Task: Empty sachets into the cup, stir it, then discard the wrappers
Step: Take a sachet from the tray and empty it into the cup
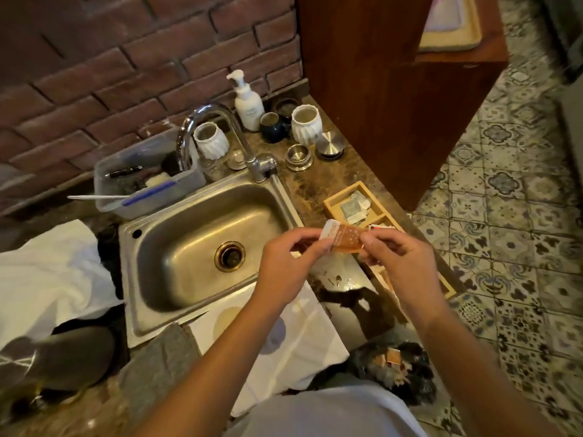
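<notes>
Brick-backed counter right of sink (202, 247): left hand (284, 263) and right hand (397, 263) pinch orange sachet (344, 239) ends, apparently unopened; cup hidden, emptying, stirring, discarding seemingly remain.

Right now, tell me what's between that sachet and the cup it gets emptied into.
I cannot: both hands, left and right, pinch the orange sachet beside the sink, but the target cup isn't identifiable. Several cups stand by the tap, nothing visibly blocking them.

Dim warm light, soft focus, wide-angle edge bending.
</notes>
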{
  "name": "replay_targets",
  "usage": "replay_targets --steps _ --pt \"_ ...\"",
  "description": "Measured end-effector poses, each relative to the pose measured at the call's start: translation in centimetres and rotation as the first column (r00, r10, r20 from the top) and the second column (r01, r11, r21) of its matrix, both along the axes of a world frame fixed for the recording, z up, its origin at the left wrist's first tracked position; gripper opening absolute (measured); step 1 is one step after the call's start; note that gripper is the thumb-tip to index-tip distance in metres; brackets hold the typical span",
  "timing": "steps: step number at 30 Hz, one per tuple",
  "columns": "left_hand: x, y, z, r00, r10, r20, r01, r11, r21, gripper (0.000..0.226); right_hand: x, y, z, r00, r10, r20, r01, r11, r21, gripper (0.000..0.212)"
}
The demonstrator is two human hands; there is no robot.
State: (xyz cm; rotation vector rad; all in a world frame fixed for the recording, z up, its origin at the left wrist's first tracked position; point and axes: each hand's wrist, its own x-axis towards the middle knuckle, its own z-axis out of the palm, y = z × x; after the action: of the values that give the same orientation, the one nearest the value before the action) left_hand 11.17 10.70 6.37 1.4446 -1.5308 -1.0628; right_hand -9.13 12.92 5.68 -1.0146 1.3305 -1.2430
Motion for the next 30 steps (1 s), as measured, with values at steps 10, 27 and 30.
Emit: replay_targets --steps 10,27,30 --pt "7.6 3.9 3.5 0.983 0.12 0.141 -0.094 0.98 -0.175 0.006 7.3 2.1 0.5 0.94 0.335 -0.063 -0.329 0.94 0.091 0.013" --pt "17.9 10.2 5.7 0.976 0.214 0.035 -0.195 0.937 -0.289 0.006 17.8 5.0 5.6 0.874 0.381 -0.303 -0.438 0.886 -0.151 0.011" --pt "19.2 11.0 5.3 0.98 0.199 0.008 -0.187 0.934 -0.304 0.01 19.4 5.6 5.8 0.867 0.368 -0.336 -0.435 0.887 -0.153 0.01"
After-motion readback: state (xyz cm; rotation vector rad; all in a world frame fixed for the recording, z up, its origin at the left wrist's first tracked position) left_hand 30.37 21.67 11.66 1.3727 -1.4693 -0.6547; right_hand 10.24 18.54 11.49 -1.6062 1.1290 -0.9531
